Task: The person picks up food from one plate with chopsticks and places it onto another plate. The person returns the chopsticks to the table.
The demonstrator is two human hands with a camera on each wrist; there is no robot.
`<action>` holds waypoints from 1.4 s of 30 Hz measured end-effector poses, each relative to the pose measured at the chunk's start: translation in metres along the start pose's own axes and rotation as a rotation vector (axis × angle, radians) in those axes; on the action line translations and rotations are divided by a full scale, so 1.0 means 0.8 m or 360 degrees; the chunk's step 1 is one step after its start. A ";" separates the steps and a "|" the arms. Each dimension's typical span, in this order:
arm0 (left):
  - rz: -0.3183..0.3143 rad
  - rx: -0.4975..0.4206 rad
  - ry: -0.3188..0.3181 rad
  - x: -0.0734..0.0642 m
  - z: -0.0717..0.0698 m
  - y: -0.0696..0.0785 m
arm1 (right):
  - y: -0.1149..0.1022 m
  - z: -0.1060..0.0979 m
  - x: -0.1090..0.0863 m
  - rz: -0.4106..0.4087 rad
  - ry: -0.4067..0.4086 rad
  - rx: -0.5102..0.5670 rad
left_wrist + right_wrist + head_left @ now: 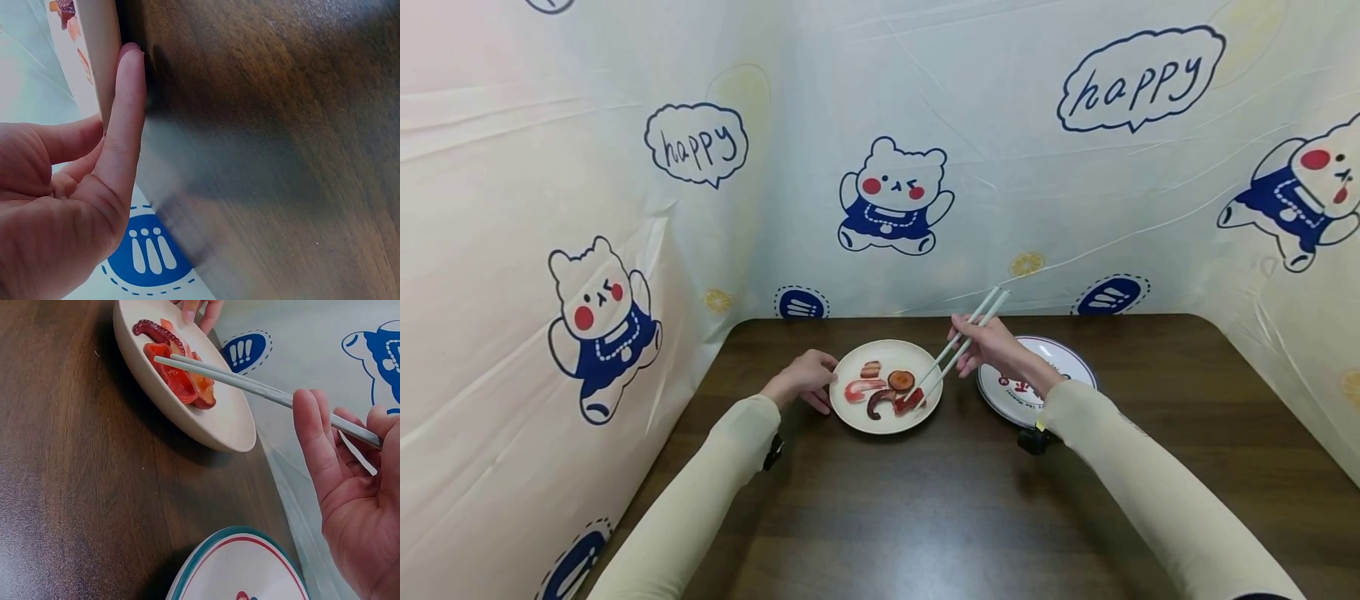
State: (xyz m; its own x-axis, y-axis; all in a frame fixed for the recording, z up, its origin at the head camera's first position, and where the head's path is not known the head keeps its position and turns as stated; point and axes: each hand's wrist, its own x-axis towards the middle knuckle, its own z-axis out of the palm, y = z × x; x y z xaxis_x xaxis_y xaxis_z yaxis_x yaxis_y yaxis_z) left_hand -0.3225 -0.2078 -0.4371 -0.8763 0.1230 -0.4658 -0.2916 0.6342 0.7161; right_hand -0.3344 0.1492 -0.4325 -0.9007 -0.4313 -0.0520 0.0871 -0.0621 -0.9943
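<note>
My right hand [992, 343] holds a pair of pale chopsticks [950, 367] slanting down to the left. Their tips are at a glossy red piece of food [178, 381] on a cream plate [887, 428]; whether they grip it I cannot tell. Around it on the plate lie a curled octopus tentacle [876, 405], a round brown-rimmed slice [901, 381], a shrimp [859, 389] and a small striped piece like bacon [870, 369]. At the plate's left edge, my left hand [805, 379] holds the rim between thumb and fingers [130, 81].
A white plate [1007, 408] with a dark rim and red print stands to the right, partly under my right forearm. The dark wooden table [880, 517] ends at a cloth wall [985, 100] printed with bears. Small black devices [1033, 442] sit at both wrists.
</note>
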 end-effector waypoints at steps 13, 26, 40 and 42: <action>-0.0003 -0.0008 -0.0007 -0.001 0.000 0.002 | 0.008 0.005 0.006 0.0027 0.0020 0.0001; -0.0011 -0.0026 -0.0025 -0.002 0.000 0.003 | 0.016 0.010 0.007 -0.0068 0.0053 -0.0017; 0.0000 -0.0033 -0.0026 0.000 0.000 0.000 | 0.017 0.011 0.006 -0.0114 0.0119 -0.0024; 0.0001 -0.0039 -0.0027 0.000 0.000 0.000 | 0.017 0.011 0.005 -0.0103 0.0106 -0.0031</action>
State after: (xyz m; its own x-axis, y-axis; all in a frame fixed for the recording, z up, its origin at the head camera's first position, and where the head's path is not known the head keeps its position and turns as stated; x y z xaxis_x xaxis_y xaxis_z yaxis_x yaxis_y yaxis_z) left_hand -0.3228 -0.2080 -0.4373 -0.8700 0.1363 -0.4738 -0.3005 0.6153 0.7288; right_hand -0.3333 0.1389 -0.4451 -0.9306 -0.3661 0.0068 0.0201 -0.0698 -0.9974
